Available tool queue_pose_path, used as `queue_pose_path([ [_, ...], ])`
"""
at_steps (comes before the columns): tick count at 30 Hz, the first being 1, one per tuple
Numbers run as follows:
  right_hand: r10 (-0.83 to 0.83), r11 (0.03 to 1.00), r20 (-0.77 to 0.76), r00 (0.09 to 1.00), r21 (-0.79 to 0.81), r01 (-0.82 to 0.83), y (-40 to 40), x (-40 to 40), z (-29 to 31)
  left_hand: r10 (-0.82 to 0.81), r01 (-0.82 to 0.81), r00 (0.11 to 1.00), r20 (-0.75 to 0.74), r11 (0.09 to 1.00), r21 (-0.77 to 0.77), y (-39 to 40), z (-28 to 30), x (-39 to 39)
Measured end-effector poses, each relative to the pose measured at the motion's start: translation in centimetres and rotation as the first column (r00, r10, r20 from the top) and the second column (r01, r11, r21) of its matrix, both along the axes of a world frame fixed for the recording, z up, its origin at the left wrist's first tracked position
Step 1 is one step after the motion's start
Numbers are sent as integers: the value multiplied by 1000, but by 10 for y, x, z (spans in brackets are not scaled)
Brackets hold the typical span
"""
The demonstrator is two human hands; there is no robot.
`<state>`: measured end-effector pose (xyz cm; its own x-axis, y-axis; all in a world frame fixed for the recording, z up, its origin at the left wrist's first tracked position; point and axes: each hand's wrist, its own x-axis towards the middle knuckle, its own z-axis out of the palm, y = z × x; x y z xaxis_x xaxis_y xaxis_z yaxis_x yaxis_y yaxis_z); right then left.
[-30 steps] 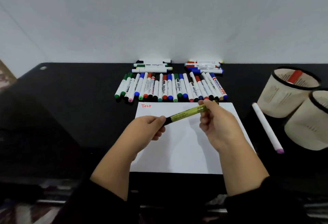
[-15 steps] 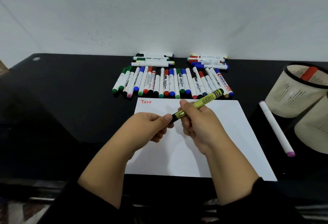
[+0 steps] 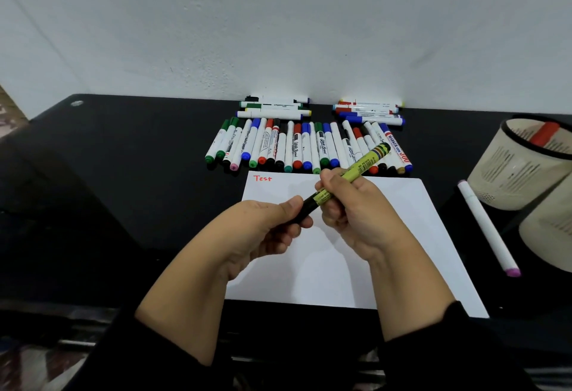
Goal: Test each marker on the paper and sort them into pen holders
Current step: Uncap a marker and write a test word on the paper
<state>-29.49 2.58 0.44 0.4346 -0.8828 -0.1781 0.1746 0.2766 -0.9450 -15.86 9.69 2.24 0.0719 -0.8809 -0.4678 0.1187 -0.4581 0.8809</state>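
Head view: left hand point(image 3: 266, 229) pinched round the black cap end of the yellow-green marker point(image 3: 349, 178), right hand point(image 3: 356, 214) curled round its barrel. Marker held tilted over the paper point(image 3: 402, 251), far end up and to the right. Behind the paper, a row of markers point(image 3: 303, 149). Right of the paper, a white pink-tipped marker point(image 3: 486, 226), then two pen holders point(image 3: 520, 164).

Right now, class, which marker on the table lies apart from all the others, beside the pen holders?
The white marker with the pink cap, alone right of the paper; the rest lie grouped behind the paper.
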Motion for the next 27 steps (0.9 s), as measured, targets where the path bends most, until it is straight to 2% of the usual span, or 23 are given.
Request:
queue_pose_path([
  [4,-90,995,-93,992,23,92,4,11,-1,80,-72,985,156,996,-54,-2,-6,-2],
  [7,-251,966,-185,950,7,257,-5,7,0,107,-75,954,279,990,-121,1,-11,2],
  [10,-389,917,-136,911,33,397,-20,-12,6,131,-87,947,293,984,-157,14,-14,18],
  [12,-353,931,-98,930,63,360,-19,-14,5,142,-102,951,275,983,-153,17,-13,25],
  [17,-272,954,-55,961,114,277,-7,5,1,173,-130,901,398,983,-132,6,-12,21],
  [27,-298,942,-98,950,133,309,-1,19,0,266,-238,761,592,963,-127,-10,-17,50],
])
